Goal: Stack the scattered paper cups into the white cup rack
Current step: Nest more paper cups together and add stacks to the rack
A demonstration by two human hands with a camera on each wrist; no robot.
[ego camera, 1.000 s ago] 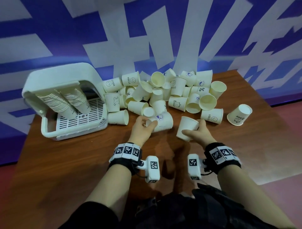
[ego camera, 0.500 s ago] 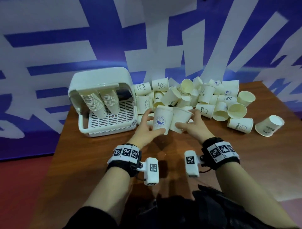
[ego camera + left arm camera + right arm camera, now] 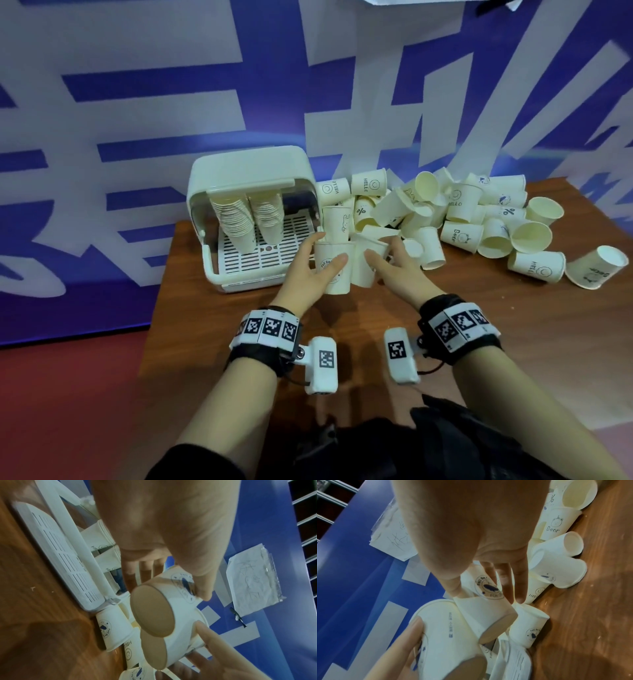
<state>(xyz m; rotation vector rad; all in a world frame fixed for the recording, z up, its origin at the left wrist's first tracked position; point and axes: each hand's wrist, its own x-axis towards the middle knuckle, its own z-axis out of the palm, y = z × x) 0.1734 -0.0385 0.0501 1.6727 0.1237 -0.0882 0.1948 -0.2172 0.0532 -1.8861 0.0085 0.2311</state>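
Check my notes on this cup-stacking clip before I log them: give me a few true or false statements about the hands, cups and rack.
1. Each hand holds a cup. True: the left hand grips one cup, the right hand another.
2. The rack holds no cups. False: two stacks hang inside it.
3. The held cups are side by side. True.
4. The rack stands right of the pile. False: it stands left of it.
5. The table is wooden brown. True.
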